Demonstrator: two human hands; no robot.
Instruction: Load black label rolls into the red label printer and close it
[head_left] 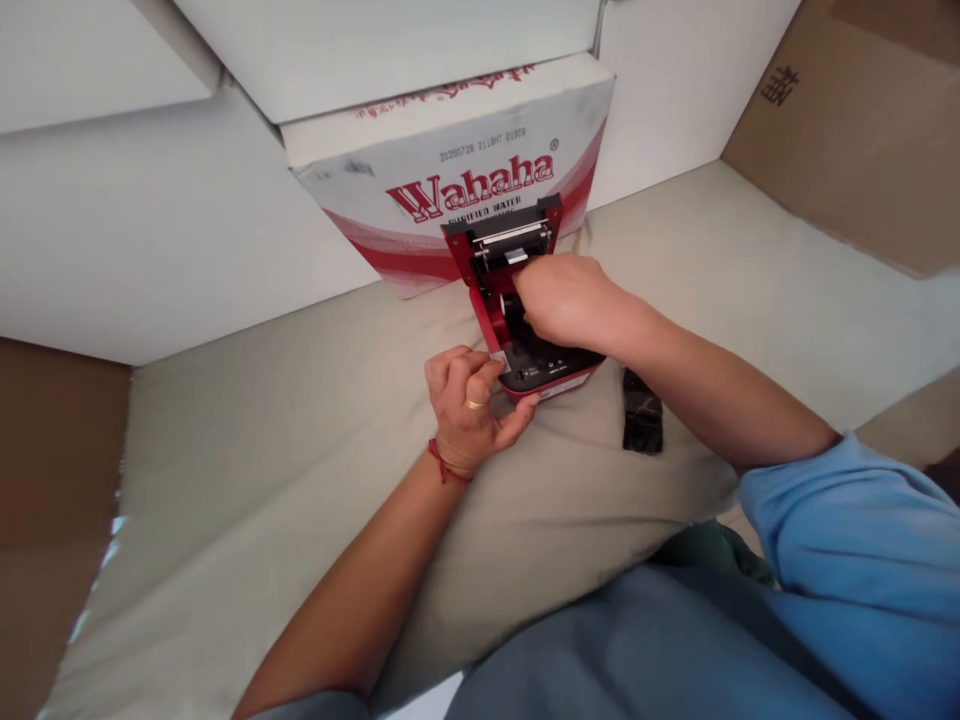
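While your right hand (566, 300) dips into the open red-and-black device (544, 372), its hidden fingertips' grip impossible to tell, your left hand (461, 400) spreads thumb and fingers against the near-left corner; beyond both stands a Wahaha carton (457, 180).

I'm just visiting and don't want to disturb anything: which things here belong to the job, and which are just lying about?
Apparently part of the job:
Red-and-black machine, lid open
Left hand, at its corner
Right hand, reaching inside

Seemingly just lying about:
Crumpled black packet
Wahaha carton, behind the machine
Brown box, far right
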